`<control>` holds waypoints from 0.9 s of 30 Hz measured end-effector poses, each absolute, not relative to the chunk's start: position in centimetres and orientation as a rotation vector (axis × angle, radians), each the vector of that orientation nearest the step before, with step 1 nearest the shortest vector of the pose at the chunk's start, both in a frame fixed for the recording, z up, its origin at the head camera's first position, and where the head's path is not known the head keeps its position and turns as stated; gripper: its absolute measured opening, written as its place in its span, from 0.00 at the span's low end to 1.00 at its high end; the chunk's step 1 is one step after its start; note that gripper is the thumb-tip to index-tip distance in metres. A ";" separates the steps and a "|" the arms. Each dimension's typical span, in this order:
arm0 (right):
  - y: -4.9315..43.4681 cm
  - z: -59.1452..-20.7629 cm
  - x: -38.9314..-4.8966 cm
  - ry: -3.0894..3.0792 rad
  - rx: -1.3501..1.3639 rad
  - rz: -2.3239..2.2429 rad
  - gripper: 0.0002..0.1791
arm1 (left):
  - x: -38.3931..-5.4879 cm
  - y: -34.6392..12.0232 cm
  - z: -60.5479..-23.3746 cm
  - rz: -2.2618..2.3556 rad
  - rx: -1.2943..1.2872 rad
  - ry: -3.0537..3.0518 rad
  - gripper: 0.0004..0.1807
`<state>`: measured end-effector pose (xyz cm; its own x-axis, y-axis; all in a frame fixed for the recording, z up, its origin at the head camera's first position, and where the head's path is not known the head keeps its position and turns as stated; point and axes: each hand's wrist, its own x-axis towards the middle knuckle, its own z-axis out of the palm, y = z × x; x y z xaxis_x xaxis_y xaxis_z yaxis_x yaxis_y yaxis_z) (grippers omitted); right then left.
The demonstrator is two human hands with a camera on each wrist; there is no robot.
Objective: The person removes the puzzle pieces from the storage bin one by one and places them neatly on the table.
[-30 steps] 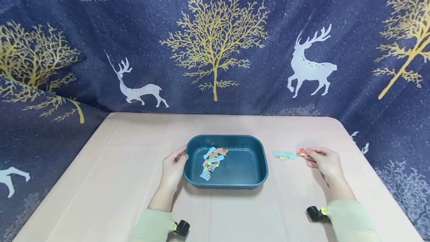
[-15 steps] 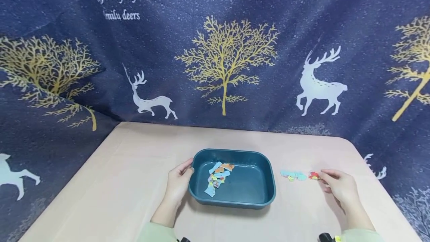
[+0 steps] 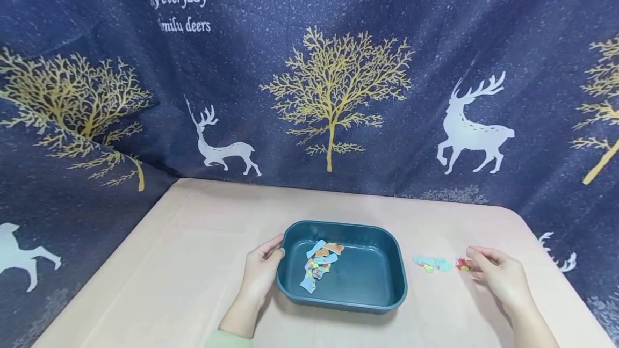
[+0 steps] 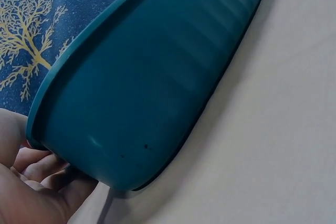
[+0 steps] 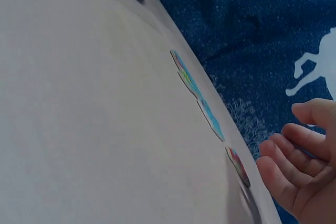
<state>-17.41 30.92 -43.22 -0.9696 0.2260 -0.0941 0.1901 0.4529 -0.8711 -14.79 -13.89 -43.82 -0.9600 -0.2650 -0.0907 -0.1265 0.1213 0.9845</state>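
My left hand (image 3: 260,270) grips the left end of a dark teal plastic basin (image 3: 340,305). The left wrist view shows its fingers curled under the rim, against the outer wall (image 4: 131,93). Several jigsaw puzzle pieces (image 3: 319,265), light blue, orange and yellow, lie in the basin's left half. To the right of the basin, joined light-blue pieces (image 3: 432,263) lie flat on the table. A red piece (image 5: 239,166) lies just past them, a small gap between. My right hand (image 3: 500,275) hovers beside it with loosely bent fingers, thumb apart from the fingertips.
A pale cloth covers the table (image 3: 203,262). Behind it hangs a dark blue curtain (image 3: 290,69) printed with yellow trees and white deer, close to the table's back edge.
The head view has tilted up and shifted left. The right fingers, earlier at the red piece, now stand looser over it, and its gap to the blue pieces is wider. The left hand keeps its grip.
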 end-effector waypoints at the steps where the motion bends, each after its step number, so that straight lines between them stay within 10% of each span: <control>1: 30.7 -43.1 -17.4 -2.647 -0.361 1.594 0.37 | -14.7 -13.9 -43.8 -1.979 0.396 -2.272 0.22; 27: 25.5 -40.2 -17.7 -2.765 -0.026 1.653 0.35 | -14.9 -14.1 -43.7 -1.989 0.389 -2.264 0.22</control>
